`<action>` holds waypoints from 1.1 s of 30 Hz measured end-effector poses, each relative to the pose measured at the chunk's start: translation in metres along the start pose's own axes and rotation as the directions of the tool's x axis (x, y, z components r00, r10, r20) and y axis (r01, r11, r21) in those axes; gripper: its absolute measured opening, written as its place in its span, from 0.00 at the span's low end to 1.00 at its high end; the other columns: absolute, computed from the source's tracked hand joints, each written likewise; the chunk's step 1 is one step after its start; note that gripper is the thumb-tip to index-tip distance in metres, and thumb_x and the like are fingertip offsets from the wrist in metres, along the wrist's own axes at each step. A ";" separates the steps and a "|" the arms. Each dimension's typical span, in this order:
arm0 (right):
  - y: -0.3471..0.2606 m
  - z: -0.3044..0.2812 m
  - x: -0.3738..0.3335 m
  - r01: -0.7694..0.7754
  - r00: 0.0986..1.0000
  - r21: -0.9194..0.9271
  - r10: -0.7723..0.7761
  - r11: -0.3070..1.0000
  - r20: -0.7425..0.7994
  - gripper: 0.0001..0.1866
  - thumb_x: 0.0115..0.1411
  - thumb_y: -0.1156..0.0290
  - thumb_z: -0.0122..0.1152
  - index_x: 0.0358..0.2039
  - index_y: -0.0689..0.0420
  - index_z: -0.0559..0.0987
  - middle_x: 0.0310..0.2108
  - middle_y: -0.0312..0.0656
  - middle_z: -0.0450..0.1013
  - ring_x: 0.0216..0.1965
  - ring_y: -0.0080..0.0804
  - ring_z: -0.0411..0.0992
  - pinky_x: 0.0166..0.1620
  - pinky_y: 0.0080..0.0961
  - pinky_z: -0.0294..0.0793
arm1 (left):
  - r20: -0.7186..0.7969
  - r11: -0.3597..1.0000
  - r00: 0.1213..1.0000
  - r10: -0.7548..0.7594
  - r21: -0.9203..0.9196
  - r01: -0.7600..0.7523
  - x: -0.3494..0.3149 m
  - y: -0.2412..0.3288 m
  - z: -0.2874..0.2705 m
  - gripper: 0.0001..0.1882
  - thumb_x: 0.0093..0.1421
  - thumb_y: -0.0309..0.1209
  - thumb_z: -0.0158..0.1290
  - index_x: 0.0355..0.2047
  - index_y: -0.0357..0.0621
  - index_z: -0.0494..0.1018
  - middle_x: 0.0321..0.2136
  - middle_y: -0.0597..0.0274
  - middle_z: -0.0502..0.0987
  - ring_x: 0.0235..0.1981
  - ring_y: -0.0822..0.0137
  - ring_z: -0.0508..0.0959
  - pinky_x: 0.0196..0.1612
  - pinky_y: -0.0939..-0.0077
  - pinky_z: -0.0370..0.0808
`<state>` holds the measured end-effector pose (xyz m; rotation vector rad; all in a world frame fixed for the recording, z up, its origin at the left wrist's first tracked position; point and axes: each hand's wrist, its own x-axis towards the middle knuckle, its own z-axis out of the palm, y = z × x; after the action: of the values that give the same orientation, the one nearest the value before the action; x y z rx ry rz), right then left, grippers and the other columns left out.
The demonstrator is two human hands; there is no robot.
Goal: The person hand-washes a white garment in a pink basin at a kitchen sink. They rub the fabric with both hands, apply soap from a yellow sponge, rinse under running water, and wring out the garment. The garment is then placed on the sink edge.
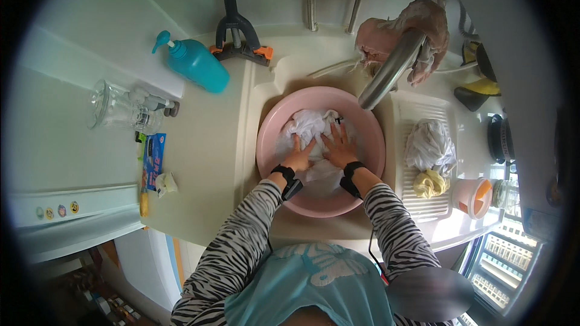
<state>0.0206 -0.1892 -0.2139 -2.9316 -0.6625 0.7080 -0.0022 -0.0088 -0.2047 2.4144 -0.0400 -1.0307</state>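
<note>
A round pink basin (380,145) sits in the sink, with a wet white cloth (309,124) and cloudy water in it. My left hand (298,157) lies on the cloth with its fingers stretched out, near the middle of the basin. Just to its right, my right hand (340,150) presses down on the same cloth, fingers spread. Neither hand is closed round the fabric. Both wrists wear black bands. Part of the cloth shows pale under the water between my forearms.
A metal faucet (393,72) with a pinkish cloth (386,36) draped over it overhangs the basin's far right. On the ribbed washboard (417,208) lie white and yellow cloths. A teal pump bottle (196,65), a glass jar (112,105) and a pink-white tub (470,198) stand around.
</note>
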 end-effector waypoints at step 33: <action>0.030 -0.086 -0.074 0.035 0.753 0.607 0.379 0.794 -0.538 0.16 0.53 0.72 0.58 0.38 0.59 0.63 0.35 0.57 0.73 0.39 0.58 0.71 0.41 0.47 0.70 | -0.533 -0.221 0.753 0.385 -0.846 -0.485 -0.210 0.136 -0.222 0.07 0.61 0.28 0.43 0.28 0.39 0.68 0.27 0.57 0.75 0.31 0.62 0.77 0.39 0.64 0.76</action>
<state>0.0115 -0.2430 -0.1106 -2.3916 -0.0474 -0.1274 0.0228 0.0177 0.1283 0.7911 -0.0933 -0.2592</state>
